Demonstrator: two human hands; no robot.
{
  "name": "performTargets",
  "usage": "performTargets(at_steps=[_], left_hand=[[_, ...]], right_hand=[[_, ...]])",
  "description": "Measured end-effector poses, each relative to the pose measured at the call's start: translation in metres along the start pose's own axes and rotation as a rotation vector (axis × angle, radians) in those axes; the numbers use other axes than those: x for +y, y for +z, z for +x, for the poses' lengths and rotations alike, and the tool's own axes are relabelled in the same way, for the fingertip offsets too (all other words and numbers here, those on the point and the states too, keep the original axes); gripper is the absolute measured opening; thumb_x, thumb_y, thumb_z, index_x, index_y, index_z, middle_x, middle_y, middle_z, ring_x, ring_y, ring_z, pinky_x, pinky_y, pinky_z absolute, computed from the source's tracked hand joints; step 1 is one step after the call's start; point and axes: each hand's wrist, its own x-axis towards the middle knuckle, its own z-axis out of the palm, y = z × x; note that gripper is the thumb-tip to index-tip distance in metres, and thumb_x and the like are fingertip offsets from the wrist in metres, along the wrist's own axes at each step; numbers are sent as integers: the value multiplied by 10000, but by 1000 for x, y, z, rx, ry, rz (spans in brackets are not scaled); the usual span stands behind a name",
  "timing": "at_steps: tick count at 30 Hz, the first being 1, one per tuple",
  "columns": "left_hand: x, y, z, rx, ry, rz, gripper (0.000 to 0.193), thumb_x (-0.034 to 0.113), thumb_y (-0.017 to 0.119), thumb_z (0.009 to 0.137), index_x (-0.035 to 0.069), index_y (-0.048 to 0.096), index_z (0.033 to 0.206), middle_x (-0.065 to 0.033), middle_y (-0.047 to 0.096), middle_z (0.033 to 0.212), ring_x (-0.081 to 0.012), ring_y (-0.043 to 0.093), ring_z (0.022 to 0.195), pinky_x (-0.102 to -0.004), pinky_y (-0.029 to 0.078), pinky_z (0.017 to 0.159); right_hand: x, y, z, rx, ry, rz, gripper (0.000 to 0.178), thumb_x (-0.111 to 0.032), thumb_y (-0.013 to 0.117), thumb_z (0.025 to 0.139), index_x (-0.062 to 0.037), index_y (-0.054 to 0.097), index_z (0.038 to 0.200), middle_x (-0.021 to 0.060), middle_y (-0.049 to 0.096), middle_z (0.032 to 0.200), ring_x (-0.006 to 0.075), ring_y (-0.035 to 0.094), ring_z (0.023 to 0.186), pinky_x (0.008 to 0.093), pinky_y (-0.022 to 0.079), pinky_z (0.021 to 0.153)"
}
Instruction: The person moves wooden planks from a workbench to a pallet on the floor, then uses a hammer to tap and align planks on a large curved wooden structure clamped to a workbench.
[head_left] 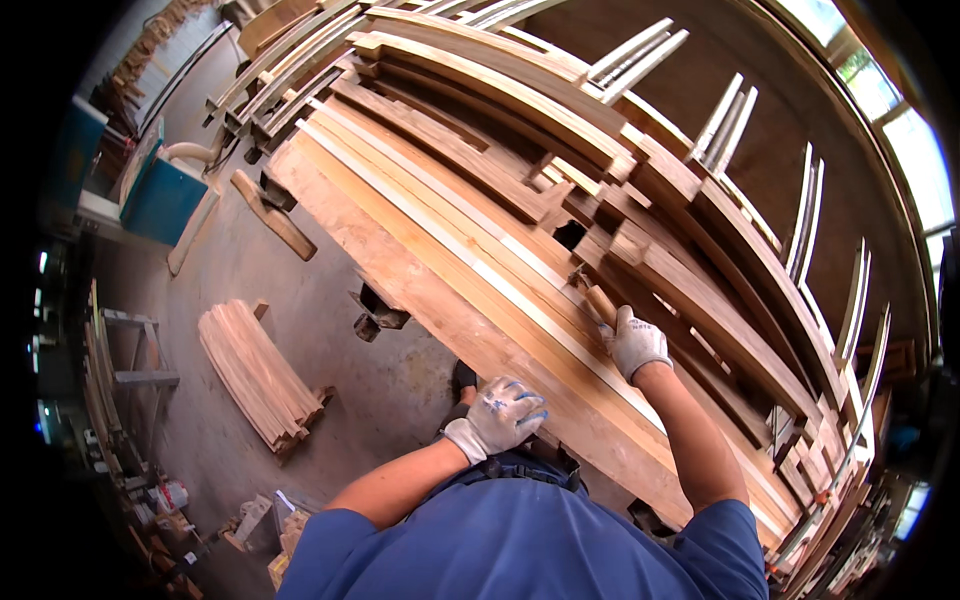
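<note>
The step in hand looks like working along the pale boards, which lie lengthwise, side by side, on the near part of the bench, with whitish strips running among them. The gloved right hand is closed around a wooden-handled tool, whose small head sits over or just beside the far edge of these boards, close to the dark timber stacked beyond; whether the head is a brush or a blade is too small to tell, and so is whether it touches the wood. The gloved left hand is near the bench's front edge, fingers loosely bent, with nothing visible in it; its palm is hidden, so I cannot tell whether it is empty or rests on the edge. As I judge it, the next move calls for a firm hold on the handle and a controlled stroke along the length of the boards, clear of the dark pieces close by, with the left hand free to steady a board if one shifts
</note>
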Motion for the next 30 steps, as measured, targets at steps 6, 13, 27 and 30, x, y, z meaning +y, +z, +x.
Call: performTargets(at_steps=[6, 13, 27, 30], left_hand=[[10, -2, 3, -71, -46, 40, 200, 179, 786, 816, 110, 777, 1004, -97, 717, 940, -327, 675, 925, -462, 546, 883], [9, 7, -4, -64, -44, 98, 200, 243, 762, 855, 101, 774, 996, -104, 723, 941, -336, 660, 918, -463, 537, 871], [11, -5, -1, -169, -80, 17, 213, 282, 743, 890, 88, 764, 976, -130, 747, 911, -350, 694, 888, -475, 545, 852], [1, -22, -5, -331, -37, 11, 301, 382, 723, 912, 94, 777, 983, -143, 743, 857, -359, 713, 860, -475, 554, 834]], right_hand=[[48, 16, -34, 24, 24, 28, 416, -447, 585, 1020, -44, 533, 1111, 240, 747, 917, 460, 723, 872, 564, 553, 782], [117, 21, -94, 4, 102, -13, 418, -463, 603, 1007, -65, 534, 1112, 238, 743, 946, 455, 720, 890, 564, 550, 771], [84, -40, -111, 161, 150, 256, 395, -438, 617, 1022, -48, 562, 1041, 273, 688, 835, 491, 671, 850, 563, 509, 741], [26, -62, -86, 204, 172, 335, 391, -415, 628, 1017, -28, 577, 1000, 262, 680, 808, 489, 662, 815, 549, 508, 733]])
